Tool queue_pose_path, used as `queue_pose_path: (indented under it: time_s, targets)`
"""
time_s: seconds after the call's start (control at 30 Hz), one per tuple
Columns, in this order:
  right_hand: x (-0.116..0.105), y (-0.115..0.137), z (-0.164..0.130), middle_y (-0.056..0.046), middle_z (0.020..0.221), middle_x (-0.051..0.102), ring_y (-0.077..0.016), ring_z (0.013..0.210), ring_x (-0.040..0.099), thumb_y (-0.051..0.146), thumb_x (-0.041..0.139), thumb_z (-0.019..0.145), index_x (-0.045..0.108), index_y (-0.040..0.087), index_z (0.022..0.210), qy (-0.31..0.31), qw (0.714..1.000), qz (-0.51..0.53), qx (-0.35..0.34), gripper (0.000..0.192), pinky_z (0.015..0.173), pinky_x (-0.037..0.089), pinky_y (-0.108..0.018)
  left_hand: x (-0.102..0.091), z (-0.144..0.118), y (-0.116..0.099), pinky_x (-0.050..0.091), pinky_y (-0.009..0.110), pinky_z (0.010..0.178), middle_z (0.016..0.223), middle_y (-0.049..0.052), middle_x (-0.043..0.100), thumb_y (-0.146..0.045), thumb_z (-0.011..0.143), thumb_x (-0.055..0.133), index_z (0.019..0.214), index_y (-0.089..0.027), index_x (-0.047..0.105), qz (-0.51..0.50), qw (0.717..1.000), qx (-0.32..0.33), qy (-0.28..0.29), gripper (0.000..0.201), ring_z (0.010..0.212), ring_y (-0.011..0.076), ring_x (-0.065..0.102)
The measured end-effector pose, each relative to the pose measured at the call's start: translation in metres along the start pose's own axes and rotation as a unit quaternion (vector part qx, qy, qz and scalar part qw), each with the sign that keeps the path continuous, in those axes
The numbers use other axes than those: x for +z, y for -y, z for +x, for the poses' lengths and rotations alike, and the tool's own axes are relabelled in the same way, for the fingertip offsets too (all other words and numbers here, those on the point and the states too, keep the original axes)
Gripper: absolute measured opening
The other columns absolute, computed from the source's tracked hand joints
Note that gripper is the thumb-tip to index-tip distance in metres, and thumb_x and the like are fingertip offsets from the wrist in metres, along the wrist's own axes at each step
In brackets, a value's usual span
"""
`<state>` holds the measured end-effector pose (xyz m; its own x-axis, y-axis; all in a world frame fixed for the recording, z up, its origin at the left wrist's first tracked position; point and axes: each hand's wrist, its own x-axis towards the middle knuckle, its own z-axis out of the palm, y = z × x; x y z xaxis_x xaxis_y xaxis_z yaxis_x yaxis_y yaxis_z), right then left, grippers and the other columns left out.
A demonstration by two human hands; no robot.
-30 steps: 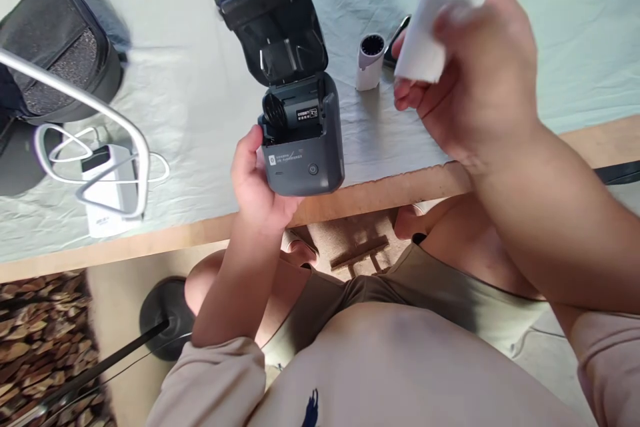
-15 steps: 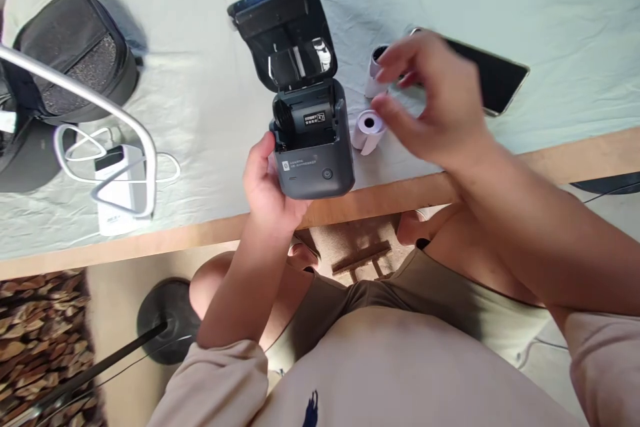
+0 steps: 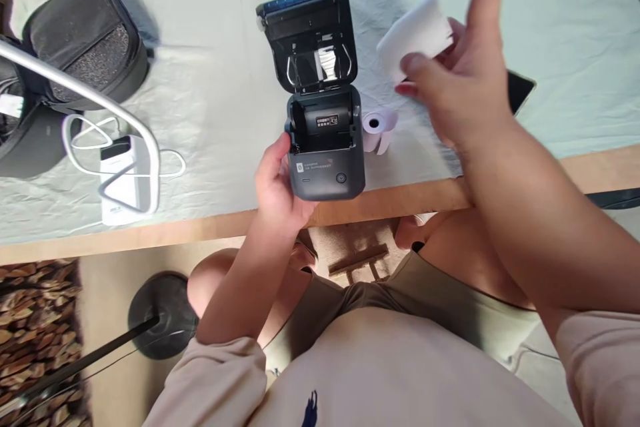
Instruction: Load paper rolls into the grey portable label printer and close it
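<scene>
My left hand (image 3: pixel 281 180) grasps the dark grey device (image 3: pixel 325 180), lid (image 3: pixel 315 40) standing open, at the near edge of the tabletop (image 3: pixel 210 140). My right hand (image 3: pixel 463 90) grips some white paper (image 3: pixel 413 37), one finger raised. A small paper roll (image 3: pixel 374 139) stands just right of the device; a phone (image 3: pixel 519 92) shows partly behind my right hand.

Table (image 3: pixel 215 113) spread with a creased, pale grey-green cloth (image 3: pixel 575 27); its front edge (image 3: pixel 200 230), of light brown wood, crosses the view. Below: beige floor (image 3: pixel 110 300), with a round black base (image 3: pixel 163 320) and slanting black pole (image 3: pixel 90 358); at lower left, a brown mottled surface (image 3: pixel 35 340), possibly a patterned mat. Light falls brightly on the cloth, while soft shadows dim the floor
</scene>
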<state>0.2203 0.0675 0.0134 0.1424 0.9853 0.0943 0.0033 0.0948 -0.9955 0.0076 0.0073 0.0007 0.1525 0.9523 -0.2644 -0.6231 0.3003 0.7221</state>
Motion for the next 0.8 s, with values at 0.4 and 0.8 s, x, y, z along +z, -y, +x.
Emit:
queue_pose_path:
  time_s: [0.4, 0.8]
  targets:
    - [0.004, 0.020, 0.003, 0.003, 0.086, 0.060, -0.0059, 0.070, 0.053, 0.033, 0.059, 0.074, 0.051, 0.027, 0.096, -0.045, 0.944, 0.266, 0.191, 0.024, 0.063, 0.051, -0.021, 0.005, 0.000, -0.002, 0.055, 0.039, 0.111, 0.100, 0.005, 0.079, -0.045, 0.094, 0.055, 0.100, -0.021, 0.075, 0.029, 0.999, -0.008, -0.018, 0.031, 0.138, 0.0295, 0.058]
    - [0.016, 0.022, -0.012, -0.001, 0.092, 0.060, -0.0079, 0.083, 0.062, 0.007, 0.046, 0.063, 0.052, 0.020, 0.102, -0.082, 0.973, 0.213, -0.042, 0.041, 0.074, 0.054, -0.024, 0.004, 0.000, 0.000, 0.054, 0.033, 0.110, 0.101, 0.004, 0.079, -0.042, 0.096, 0.053, 0.101, -0.020, 0.076, 0.033, 0.999, 0.009, -0.001, 0.032, 0.134, 0.0257, 0.062]
